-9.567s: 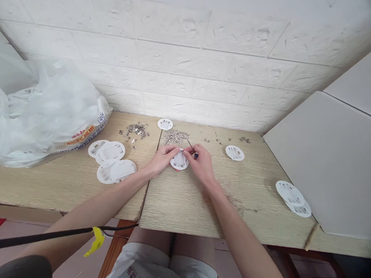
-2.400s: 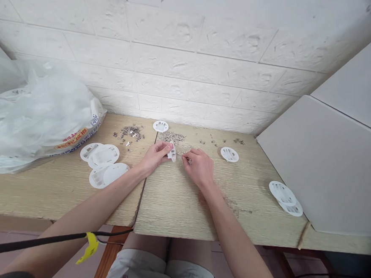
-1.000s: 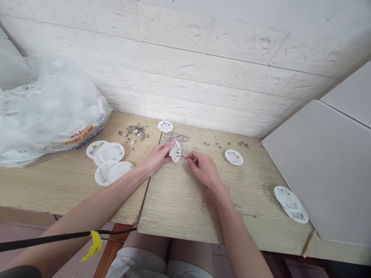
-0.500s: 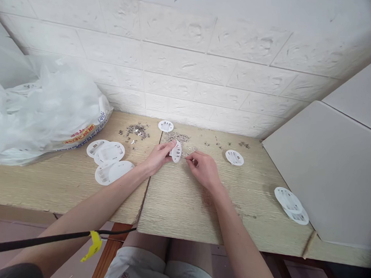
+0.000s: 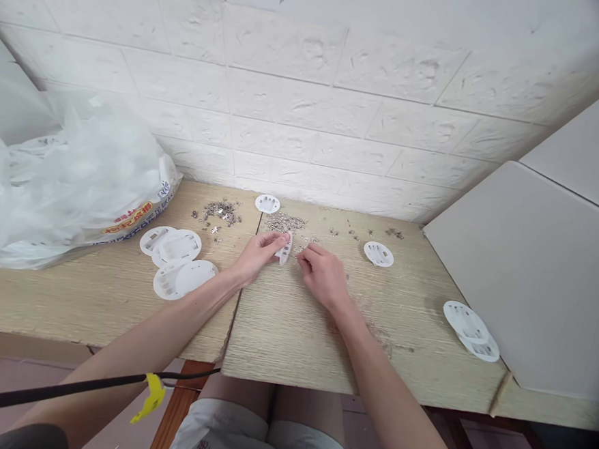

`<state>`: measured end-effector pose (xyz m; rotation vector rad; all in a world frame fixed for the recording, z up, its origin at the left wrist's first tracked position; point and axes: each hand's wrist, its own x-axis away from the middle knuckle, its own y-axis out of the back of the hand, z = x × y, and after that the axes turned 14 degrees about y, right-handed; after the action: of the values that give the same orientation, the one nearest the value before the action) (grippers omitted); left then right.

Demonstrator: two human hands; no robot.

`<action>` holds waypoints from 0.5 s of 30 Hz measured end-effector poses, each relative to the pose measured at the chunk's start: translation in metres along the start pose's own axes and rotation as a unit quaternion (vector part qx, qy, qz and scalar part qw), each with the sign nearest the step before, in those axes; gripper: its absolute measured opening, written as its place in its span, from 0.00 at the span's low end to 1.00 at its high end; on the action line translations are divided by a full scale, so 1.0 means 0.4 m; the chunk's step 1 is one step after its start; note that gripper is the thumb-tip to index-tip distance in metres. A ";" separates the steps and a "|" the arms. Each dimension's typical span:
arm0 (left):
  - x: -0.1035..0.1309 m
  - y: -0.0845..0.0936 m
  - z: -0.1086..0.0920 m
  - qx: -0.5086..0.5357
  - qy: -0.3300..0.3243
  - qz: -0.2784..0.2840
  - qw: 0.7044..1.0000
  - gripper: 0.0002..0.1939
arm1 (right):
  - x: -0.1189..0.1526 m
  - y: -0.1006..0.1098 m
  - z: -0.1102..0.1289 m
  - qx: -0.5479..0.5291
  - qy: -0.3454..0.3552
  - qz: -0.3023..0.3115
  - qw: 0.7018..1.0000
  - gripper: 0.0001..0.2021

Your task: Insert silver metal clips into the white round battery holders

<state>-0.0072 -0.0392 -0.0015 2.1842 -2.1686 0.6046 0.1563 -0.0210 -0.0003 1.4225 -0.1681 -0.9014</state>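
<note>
My left hand [image 5: 260,252] grips a white round plastic piece [image 5: 286,248], tilted almost edge-on, with small metal bits on its face. Just right of it, my right hand [image 5: 321,270] is pinched closed; a thin tip shows at its fingertips, pointing toward the piece, too small to name. Behind the hands lie a pile of small metal parts [image 5: 286,222] and another metal pile [image 5: 222,211] further left. A white disc [image 5: 267,204] rests near the wall, and another disc [image 5: 378,254] lies to the right.
Several white discs [image 5: 177,247] overlap on the left of the wooden table [image 5: 291,340]. Two more discs [image 5: 466,322] overlap at the right, beside a pale panel [image 5: 531,282]. A plastic bag [image 5: 72,174] bulges at the left. A black cable [image 5: 88,384] with a yellow tag crosses the lower left.
The white piece in my left hand has turned from facing the camera to nearly edge-on. My right hand has shifted slightly left and down.
</note>
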 end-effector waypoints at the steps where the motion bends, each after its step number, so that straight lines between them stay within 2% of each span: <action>1: 0.000 -0.002 0.000 -0.006 -0.002 -0.005 1.000 0.19 | 0.000 -0.002 0.001 0.012 0.004 0.002 1.000 0.11; 8: 0.004 -0.012 0.005 -0.071 -0.012 -0.026 0.997 0.21 | 0.001 -0.002 0.009 0.078 0.026 0.040 0.996 0.12; 15: 0.000 -0.017 0.013 -0.091 -0.030 -0.053 0.994 0.21 | -0.008 0.016 0.029 0.102 0.040 0.093 0.990 0.14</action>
<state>0.0006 -0.0401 -0.0044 2.2279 -2.0281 0.3279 0.1499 -0.0287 0.0089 1.6014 -0.3355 -0.6860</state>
